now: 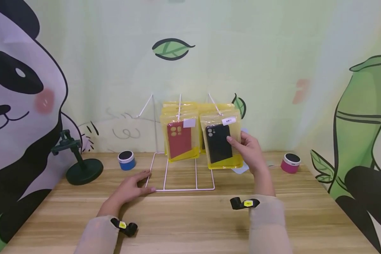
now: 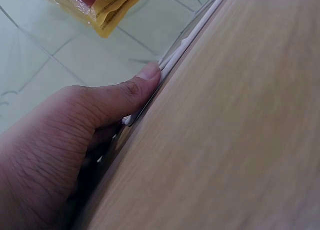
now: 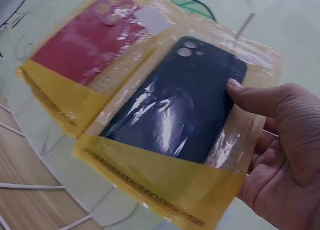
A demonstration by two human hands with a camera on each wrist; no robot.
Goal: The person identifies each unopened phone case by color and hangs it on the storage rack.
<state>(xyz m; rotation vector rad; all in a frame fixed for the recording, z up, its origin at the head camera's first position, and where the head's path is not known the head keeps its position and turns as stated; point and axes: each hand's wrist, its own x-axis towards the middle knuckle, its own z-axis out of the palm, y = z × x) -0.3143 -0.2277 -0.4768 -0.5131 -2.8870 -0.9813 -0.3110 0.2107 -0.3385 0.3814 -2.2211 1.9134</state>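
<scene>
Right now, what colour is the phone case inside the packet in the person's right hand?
Black, in a yellow plastic packet pinched by the right hand; clearest in the right wrist view.

Behind everything stands a pale green backdrop (image 1: 257, 63), softly and evenly lit, no hard shadows anywhere. On the left, a big cartoon panda (image 1: 16, 91) fills the wall, black eye patch, pink cheek, little smile. Up top in the centre floats a single painted green leaf (image 1: 171, 48). Over on the right, thick green bamboo (image 1: 362, 113) rises with dark outlines, more leaves low beside it. Faint sketch lines show on the wall near the middle. Below it all runs the light wooden desk (image 1: 190, 222), grain running sideways in plank-like bands, meeting the backdrop at its far edge.
</scene>
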